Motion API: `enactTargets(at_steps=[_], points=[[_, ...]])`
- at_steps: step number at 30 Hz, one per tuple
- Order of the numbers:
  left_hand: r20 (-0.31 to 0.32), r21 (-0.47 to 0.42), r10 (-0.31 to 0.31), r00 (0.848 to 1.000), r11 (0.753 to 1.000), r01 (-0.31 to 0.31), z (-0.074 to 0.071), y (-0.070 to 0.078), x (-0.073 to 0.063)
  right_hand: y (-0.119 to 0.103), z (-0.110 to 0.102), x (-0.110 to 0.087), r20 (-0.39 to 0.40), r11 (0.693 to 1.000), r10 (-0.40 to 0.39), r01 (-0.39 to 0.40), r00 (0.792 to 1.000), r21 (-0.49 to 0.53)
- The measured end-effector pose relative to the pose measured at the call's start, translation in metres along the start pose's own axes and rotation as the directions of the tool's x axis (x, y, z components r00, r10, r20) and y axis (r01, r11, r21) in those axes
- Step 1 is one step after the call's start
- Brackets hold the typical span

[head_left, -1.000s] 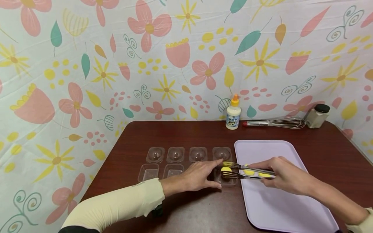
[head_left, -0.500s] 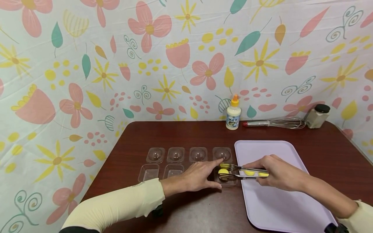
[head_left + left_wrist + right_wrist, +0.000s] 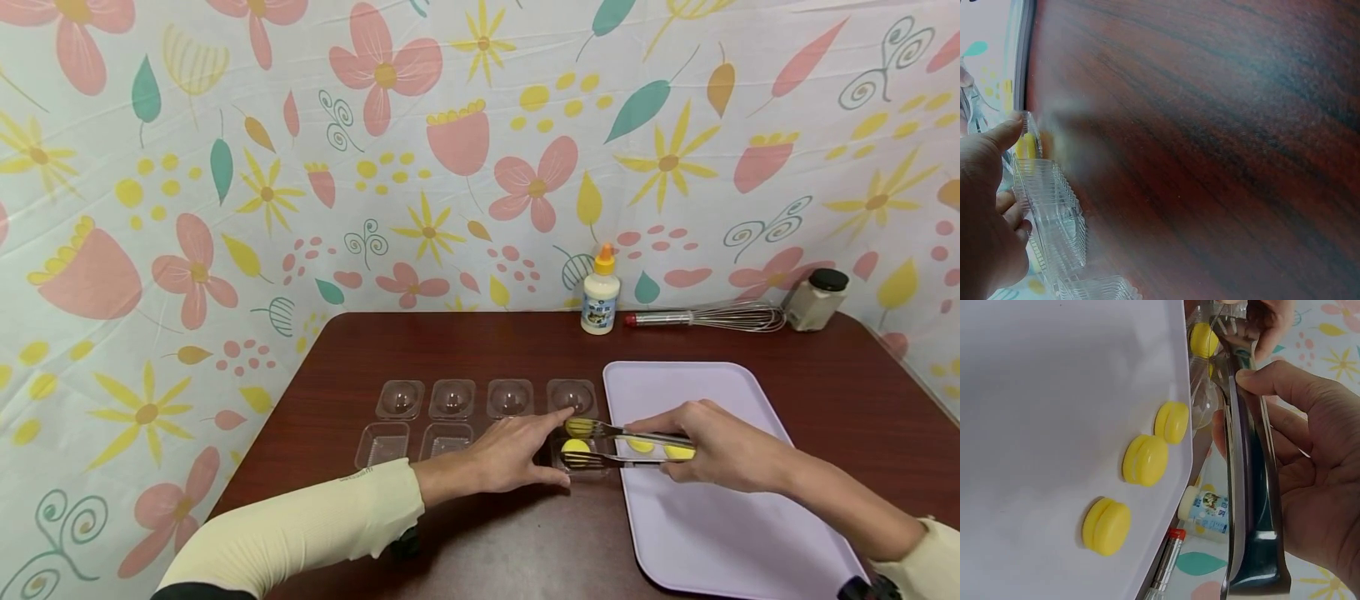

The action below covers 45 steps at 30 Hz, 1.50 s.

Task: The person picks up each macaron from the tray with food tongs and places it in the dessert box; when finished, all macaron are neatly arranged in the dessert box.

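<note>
Tilted over the tray's left edge, metal tongs (image 3: 652, 437) with slotted tips are held by my right hand (image 3: 723, 446), its thumb along one arm in the right wrist view. The tips stand apart around a yellow macaron (image 3: 576, 452) in the rightmost clear plastic box (image 3: 600, 468). More yellow shows at the far tip; whether it is a second piece or a reflection, I cannot tell. My left hand (image 3: 510, 454) grips that box, index finger at the hinge and thumb (image 3: 1009, 132) at the front edge. Three yellow macarons (image 3: 1145, 460) lie on the lilac tray (image 3: 697, 525).
Other clear boxes with raised lids (image 3: 452, 398) line the table to the left, one mostly behind my left hand. At the back stand a white bottle with an orange cap (image 3: 600, 300), a whisk (image 3: 705, 317) and a black-lidded jar (image 3: 817, 300).
My right hand has shifted left with the tongs. The macaron has moved slightly left and down into the box, and the tong tips have spread a little. The left hand stays put.
</note>
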<state>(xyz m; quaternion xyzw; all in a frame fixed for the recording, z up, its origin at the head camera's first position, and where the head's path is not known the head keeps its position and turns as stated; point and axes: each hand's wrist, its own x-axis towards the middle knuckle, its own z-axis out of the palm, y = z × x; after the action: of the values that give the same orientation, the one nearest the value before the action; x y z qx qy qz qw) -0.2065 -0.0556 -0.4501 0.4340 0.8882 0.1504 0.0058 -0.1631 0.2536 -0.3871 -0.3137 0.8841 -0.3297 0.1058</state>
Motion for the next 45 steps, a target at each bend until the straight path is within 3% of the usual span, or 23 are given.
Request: enactTargets(at_steps=[10, 13, 17, 24, 32, 38, 45], points=[[0.008, -0.017, -0.012, 1.0, 1.0, 0.012, 0.0, 0.0, -0.001, 0.017, -0.013, -0.02, -0.062, 1.0, 0.015, -0.016, 0.998, -0.014], [0.012, -0.022, -0.009, 1.0, 1.0, 0.009, 0.001, 0.0, -0.001, 0.028, -0.018, -0.031, -0.115, 1.0, -0.01, 0.012, 0.993, 0.017], [0.032, -0.028, -0.004, 0.999, 1.0, 0.005, 0.0, 0.0, -0.001, 0.042, -0.02, -0.045, -0.211, 0.999, -0.046, 0.044, 0.976, -0.016], [0.087, -0.038, -0.009, 0.996, 0.999, 0.012, -0.008, 0.0, -0.002, 0.06, -0.022, -0.067, -0.284, 1.0, 0.029, -0.025, 0.959, 0.015], [0.089, -0.052, -0.01, 0.996, 0.999, 0.015, -0.023, -0.015, -0.011, 0.079, -0.023, -0.092, -0.34, 0.996, 0.073, -0.085, 0.938, -0.02], [0.094, -0.073, -0.029, 0.995, 0.997, 0.036, -0.026, -0.028, -0.026, 0.087, -0.02, -0.103, -0.308, 0.99, 0.132, -0.138, 0.942, 0.003], [0.08, -0.054, -0.054, 0.995, 0.997, 0.059, -0.028, -0.04, -0.044, 0.098, -0.017, -0.108, -0.246, 0.996, 0.072, -0.055, 0.967, 0.076]])
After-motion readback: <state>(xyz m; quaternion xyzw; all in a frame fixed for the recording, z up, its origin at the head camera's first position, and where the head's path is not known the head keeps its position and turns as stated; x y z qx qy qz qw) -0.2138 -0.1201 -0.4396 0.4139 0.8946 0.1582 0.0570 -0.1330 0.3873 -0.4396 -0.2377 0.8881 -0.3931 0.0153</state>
